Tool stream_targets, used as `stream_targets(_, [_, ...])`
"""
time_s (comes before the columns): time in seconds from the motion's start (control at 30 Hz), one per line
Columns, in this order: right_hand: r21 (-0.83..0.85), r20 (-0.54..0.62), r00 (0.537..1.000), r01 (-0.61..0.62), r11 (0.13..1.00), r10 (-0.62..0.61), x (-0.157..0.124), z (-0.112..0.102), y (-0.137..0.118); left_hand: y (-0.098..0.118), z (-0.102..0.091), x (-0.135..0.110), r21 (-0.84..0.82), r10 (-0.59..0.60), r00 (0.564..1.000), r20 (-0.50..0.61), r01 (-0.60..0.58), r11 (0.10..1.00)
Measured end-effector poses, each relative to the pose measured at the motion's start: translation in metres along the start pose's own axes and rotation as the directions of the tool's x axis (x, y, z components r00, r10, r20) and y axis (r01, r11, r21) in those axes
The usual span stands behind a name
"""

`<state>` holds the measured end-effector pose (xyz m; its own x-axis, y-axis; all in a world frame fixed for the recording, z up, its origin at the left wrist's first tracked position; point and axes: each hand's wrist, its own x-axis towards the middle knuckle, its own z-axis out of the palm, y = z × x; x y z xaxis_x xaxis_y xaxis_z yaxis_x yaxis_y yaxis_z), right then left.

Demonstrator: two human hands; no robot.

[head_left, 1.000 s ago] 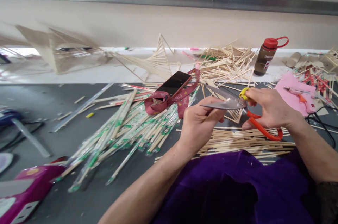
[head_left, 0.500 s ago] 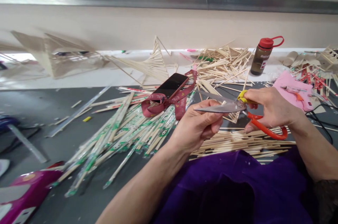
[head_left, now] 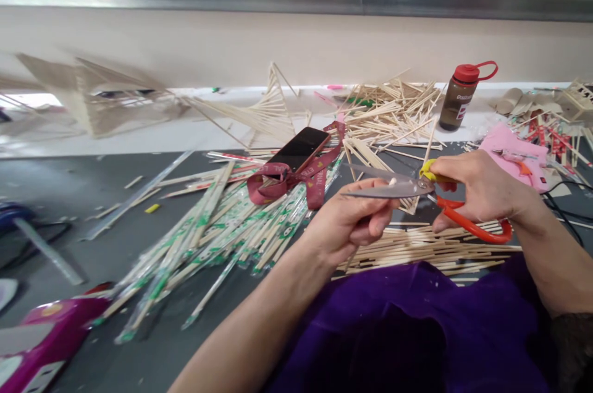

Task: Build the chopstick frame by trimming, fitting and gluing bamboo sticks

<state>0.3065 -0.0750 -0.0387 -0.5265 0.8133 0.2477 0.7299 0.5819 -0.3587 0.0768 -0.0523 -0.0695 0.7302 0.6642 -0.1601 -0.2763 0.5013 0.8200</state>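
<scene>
My right hand (head_left: 477, 189) grips the orange and yellow handles of a pair of scissors (head_left: 403, 189), blades pointing left and slightly apart. My left hand (head_left: 347, 220) is closed in a pinch on a short wooden stick (head_left: 393, 182) whose tip shows between the blades. Both hands hover over a row of bare wooden sticks (head_left: 430, 248) lying on the grey table (head_left: 92, 257) just in front of my purple lap (head_left: 417, 331).
Wrapped chopsticks (head_left: 217, 232) fan out at centre left. A phone (head_left: 299, 149) with a red lanyard (head_left: 296, 177) lies behind them. A stick heap (head_left: 393, 109), a red-capped bottle (head_left: 458, 96), a pink cloth (head_left: 514, 158) and a magenta box (head_left: 41, 334) surround the work spot.
The scissors and both hands have stayed nearly in place; the blades have closed a little on the stick. The view has shifted slightly.
</scene>
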Motion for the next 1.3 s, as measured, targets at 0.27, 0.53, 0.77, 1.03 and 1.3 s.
stream_targets(0.27, [-0.027, 0.017, 0.996, -0.085, 0.996, 0.085, 0.0021, 0.0067, 0.001, 0.0025, 0.0031, 0.0025, 0.118, 0.098, 0.981, -0.166, -0.079, 0.99])
stream_targets(0.53, [-0.067, -0.033, 0.991, -0.131, 0.989, 0.129, 0.0028, 0.0056, -0.0014, -0.0013, 0.0057, 0.0028, 0.273, 0.329, 0.899, -0.289, -0.252, 0.928])
stream_targets(0.77, [-0.071, -0.061, 0.995, -0.084, 0.994, 0.08, 0.0011, 0.0074, -0.0002, -0.0065, 0.0065, 0.0022, 0.397, 0.492, 0.822, -0.288, -0.365, 0.842])
stream_targets(1.03, [-0.07, -0.03, 0.999, -0.046, 0.996, 0.044, 0.0001, 0.009, 0.0066, -0.0027, 0.0097, 0.0001, 0.35, 0.435, 0.867, -0.244, -0.34, 0.873])
stream_targets(1.3, [-0.125, -0.016, 0.999, -0.037, 0.991, 0.035, 0.0006, 0.0066, 0.0036, -0.0042, 0.01, -0.002, 0.448, 0.451, 0.863, -0.229, -0.318, 0.836])
